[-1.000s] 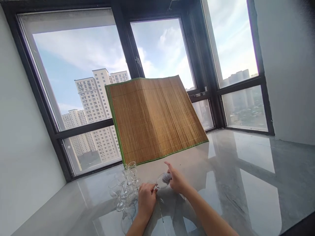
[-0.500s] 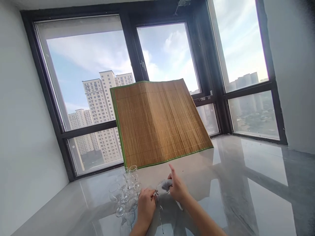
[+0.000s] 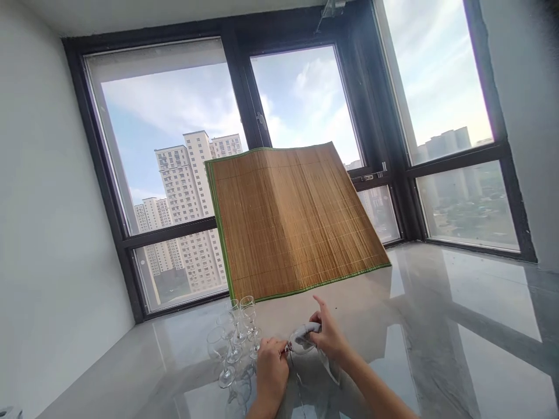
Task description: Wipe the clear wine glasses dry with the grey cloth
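A clear stemmed glass [image 3: 299, 344] is held on its side, low over the glossy surface. My left hand [image 3: 273, 362] is closed around its stem end. At the bowl's mouth, my right hand [image 3: 328, 334] pinches a greyish cloth [image 3: 312, 328], part of which is inside the bowl. One finger of that hand points up, away from the glass. Below the right wrist hangs more pale, thin material, perhaps the rest of the cloth. Left of my left hand stand several upright stemmed glasses [image 3: 227, 372], close together.
A folded bamboo mat [image 3: 297, 227] with green edging leans against the dark-framed windows [image 3: 174, 230] behind the glasses. The grey, shiny surface [image 3: 437, 326] carries window reflections. A white wall [image 3: 52, 221] bounds the left side. A small white object [image 3: 9, 412] shows at the lower left corner.
The view has shifted, so everything appears a little farther right. Both hands keep hold of the glass and cloth; the cloth now lies more along the bowl's upper rim.
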### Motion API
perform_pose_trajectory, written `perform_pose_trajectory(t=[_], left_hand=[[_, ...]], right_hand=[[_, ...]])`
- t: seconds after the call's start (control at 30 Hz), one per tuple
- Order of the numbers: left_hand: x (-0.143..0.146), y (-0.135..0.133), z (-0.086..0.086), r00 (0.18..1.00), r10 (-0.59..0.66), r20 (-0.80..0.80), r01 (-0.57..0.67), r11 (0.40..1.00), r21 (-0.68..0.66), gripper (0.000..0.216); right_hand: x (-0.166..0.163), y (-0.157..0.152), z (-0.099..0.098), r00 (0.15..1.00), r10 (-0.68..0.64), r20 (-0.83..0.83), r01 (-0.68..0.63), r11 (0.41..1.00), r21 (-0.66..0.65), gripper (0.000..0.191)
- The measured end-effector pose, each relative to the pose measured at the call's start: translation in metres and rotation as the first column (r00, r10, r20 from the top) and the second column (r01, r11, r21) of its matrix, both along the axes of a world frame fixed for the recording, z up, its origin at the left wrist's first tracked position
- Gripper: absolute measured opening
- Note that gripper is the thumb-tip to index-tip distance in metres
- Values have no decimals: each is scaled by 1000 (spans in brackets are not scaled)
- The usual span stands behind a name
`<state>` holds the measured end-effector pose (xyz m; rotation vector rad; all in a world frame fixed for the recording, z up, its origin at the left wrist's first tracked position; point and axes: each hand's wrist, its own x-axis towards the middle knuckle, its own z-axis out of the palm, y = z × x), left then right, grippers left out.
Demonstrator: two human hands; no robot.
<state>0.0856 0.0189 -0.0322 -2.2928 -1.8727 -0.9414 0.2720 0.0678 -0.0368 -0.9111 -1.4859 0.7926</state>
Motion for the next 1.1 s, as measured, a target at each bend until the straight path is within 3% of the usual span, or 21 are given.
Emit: perform_pose_trajectory(t=[0.17,0.33,0.6,0.73,0.9,1.1], left_hand=[[4,-7,5,1000,-2,-13,2,1000,12,34],[5,-12,8,998,62,-27,-62,998,-7,36],[4,-10,7,998,61,-1,-61,998,-22,31],[2,-8,4,1000,22,-9,-22,1000,-16,28],[1,-5,2,1000,-14,9,14,1000,-7,27],[-2,-3,2,990,-62,127,63,998,-2,29]], right_hand=[[3,6,-12,983,-171,68,178,977,-121,85],[3,5,-14,967,-190,170,220,959,-179,77],[-3,-6,2,993,-120,-1,120,992,-24,66],[-1,-7,3,992,-119,41,122,988,-98,60],[1,-12,9,999,16,51,-7,985,-173,60],[5,-19,17,969,197,-150,-236,917,-323,65]])
